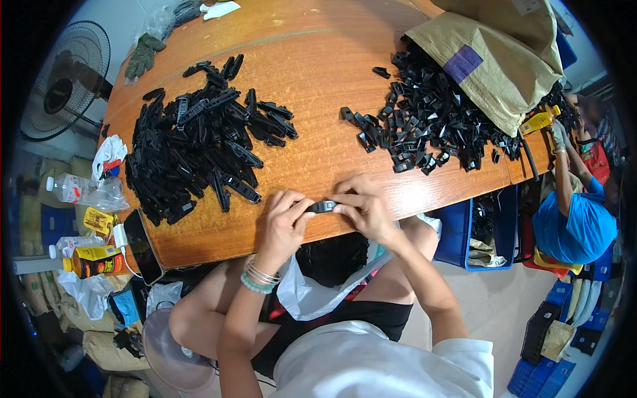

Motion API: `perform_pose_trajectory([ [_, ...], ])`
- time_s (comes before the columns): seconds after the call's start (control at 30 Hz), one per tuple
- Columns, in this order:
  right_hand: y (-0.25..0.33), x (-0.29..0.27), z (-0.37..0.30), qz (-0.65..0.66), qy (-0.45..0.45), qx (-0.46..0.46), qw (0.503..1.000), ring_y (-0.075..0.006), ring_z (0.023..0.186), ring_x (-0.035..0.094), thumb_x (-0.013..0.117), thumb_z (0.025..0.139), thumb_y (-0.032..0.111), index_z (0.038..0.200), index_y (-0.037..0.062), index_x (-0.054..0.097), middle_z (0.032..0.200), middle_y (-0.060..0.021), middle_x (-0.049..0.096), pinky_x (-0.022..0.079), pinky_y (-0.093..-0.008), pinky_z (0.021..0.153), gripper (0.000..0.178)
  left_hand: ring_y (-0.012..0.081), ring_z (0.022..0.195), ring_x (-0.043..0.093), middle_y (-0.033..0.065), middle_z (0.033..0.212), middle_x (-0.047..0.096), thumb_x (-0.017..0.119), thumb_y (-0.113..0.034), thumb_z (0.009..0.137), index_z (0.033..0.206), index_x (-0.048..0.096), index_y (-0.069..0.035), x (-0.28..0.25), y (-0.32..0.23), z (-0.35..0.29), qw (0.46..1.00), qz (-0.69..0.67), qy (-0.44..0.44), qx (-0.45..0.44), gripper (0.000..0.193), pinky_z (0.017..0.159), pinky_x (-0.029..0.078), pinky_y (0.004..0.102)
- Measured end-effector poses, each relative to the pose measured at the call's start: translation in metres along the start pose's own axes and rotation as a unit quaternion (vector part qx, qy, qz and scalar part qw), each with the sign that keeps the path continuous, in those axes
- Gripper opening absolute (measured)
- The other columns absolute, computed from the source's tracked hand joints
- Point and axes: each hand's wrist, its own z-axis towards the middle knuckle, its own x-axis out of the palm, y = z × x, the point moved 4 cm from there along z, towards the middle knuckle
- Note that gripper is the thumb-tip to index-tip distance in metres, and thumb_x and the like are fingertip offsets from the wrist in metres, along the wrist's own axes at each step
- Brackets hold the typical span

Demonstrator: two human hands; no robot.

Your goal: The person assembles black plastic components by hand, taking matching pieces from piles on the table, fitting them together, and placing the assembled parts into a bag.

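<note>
Between my two hands, just over the table's near edge, is a small black plastic part (pixel 323 207). My left hand (pixel 286 215) pinches its left end, and bracelets circle that wrist. The fingers of my right hand (pixel 364 207) close on its right end. A heap of long black plastic pieces (pixel 199 146) lies on the table to the left. Farther off to the right spreads a pile of short black plastic pieces (pixel 424 119). In my lap sits a white plastic bag (pixel 302 295) with dark pieces inside.
A tan sack (pixel 491 66) lies over the right pile. Bottles (pixel 93 262) and a phone (pixel 142 245) line the left edge. A blue crate (pixel 454 229) stands right of my legs. Beyond it a person in blue (pixel 574 225) works. A fan (pixel 63 83) stands far left.
</note>
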Motion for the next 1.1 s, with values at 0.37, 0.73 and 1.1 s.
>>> perform_pose_trajectory([
  [0.37,0.008,-0.034,-0.018,0.014,0.033,0.024,0.999,-0.0280,0.099,0.059,0.064,0.085,0.003,0.106,0.0034,0.069,0.104,-0.0125,0.062,0.047,-0.0356,0.085,0.022,0.0289,0.103,0.056,0.0118,0.106,0.059,0.070,-0.006,0.079,0.105,0.066,0.000,-0.053,0.022,-0.011,0.992,0.073,-0.099,-0.029,0.027,0.091,0.045,0.0358],
  [0.73,-0.117,-0.198,-0.006,-0.390,-0.259,0.112,0.876,-0.0338,0.131,0.039,0.052,0.096,0.033,0.136,0.0178,0.053,0.141,-0.0143,0.044,0.031,-0.0452,0.106,0.043,0.0417,0.135,0.033,0.0255,0.144,0.039,0.036,-0.061,0.095,0.139,0.048,-0.022,-0.256,0.239,0.015,0.859,0.345,-0.196,-0.325,0.060,0.111,0.024,0.0474],
  [1.1,-0.080,-0.130,0.024,-0.352,-0.206,0.078,0.910,-0.0337,0.122,0.045,0.067,0.083,0.043,0.118,0.0151,0.068,0.134,-0.0140,0.050,0.033,-0.0453,0.103,0.044,0.0349,0.130,0.042,0.0170,0.141,0.046,0.046,-0.061,0.091,0.130,0.058,-0.018,-0.177,0.177,0.044,0.875,0.366,-0.153,-0.278,0.059,0.105,0.034,0.0491],
])
